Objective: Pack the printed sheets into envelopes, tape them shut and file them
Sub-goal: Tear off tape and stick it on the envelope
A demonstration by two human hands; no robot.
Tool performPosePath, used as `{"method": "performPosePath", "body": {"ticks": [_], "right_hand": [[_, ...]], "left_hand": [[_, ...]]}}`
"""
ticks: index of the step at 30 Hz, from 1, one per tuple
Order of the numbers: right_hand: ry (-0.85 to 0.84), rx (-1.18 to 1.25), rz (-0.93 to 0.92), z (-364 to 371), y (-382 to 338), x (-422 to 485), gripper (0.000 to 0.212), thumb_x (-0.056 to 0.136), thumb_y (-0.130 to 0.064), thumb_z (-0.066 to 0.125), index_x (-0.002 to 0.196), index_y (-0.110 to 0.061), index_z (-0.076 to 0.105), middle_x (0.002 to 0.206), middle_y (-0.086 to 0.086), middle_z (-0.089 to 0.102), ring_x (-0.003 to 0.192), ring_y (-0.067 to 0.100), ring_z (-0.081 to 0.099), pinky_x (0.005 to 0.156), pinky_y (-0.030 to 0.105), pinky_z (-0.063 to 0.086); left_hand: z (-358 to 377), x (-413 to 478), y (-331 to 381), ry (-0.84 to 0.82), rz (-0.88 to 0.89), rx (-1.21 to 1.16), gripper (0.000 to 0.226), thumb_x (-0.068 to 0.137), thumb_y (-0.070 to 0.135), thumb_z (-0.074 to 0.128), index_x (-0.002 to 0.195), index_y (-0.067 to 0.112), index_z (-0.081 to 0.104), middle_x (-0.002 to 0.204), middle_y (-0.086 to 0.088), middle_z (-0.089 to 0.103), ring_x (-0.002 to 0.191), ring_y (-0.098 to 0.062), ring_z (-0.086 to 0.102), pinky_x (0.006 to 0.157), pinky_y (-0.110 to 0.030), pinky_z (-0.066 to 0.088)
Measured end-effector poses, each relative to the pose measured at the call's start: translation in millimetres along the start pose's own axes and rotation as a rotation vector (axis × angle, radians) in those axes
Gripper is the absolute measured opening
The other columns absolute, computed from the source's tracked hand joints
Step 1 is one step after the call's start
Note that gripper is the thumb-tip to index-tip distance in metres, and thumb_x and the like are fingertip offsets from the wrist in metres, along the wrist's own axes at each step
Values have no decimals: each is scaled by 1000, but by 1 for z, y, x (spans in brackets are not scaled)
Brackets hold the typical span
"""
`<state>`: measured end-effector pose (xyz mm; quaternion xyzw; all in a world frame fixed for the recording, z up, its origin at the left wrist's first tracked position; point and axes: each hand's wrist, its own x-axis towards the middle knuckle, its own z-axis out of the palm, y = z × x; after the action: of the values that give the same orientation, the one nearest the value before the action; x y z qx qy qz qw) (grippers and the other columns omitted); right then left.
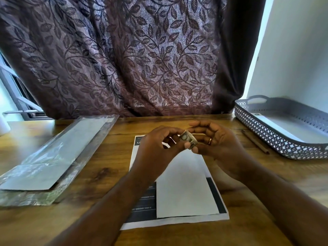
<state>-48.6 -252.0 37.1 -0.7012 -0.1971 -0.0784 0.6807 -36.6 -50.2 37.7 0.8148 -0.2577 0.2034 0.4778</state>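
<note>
So, dead centre of the wooden table (99, 167), a small tape roll (186, 139) is being held up between both hands, just above the paperwork. The left hand (156, 144) is curled in from the left with its fingertips pinched on the roll, and the right hand (220, 141) is cupped round it from the other side, fingers bent over the top and underneath. A ring (209, 140) can be seen on one right-hand finger. Whether a strip of tape has been peeled loose can't really be told, the roll is too small and blurry. Right under the hands a white envelope (184, 190) is laid flat on top of a printed sheet (142, 208), whose dark bands stick out along the left, right and near edges. Off to the left a pack of envelopes (53, 157) in shiny clear wrap is lying at an angle. On the right a grey lattice tray (276, 139) is parked by the wall with something flat and white inside, probably an envelope, and a pencil (255, 142) is lying just beside the tray. Behind it all a leaf-patterned curtain (124, 59) is hung.
</note>
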Motion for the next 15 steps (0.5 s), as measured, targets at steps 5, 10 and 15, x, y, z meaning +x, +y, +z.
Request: {"method": "performPosePath", "body": {"ticks": [5,10,15], "right_hand": [[17,-53,-11,1,-1,0,54,68,-8,81,118,-16,65,109,7,77,103,24,74,87,40,59],[29,-145,-16,0,1,0,50,70,-11,82,119,-12,69,106,5,78,102,21,74,89,40,60],[44,-191,-27,-1,4,0,48,70,-9,83,116,-11,70,105,6,77,100,22,74,89,43,61]], "left_hand": [[1,-3,1,52,133,135,42,80,46,75,115,23,70,105,12,67,82,-6,64,61,-11,51],[2,-5,2,76,194,191,29,83,34,79,108,23,69,106,11,67,79,-5,63,59,-9,49],[2,-4,0,56,204,225,20,84,27,78,101,19,71,104,6,69,79,-6,63,61,-5,44]]}}
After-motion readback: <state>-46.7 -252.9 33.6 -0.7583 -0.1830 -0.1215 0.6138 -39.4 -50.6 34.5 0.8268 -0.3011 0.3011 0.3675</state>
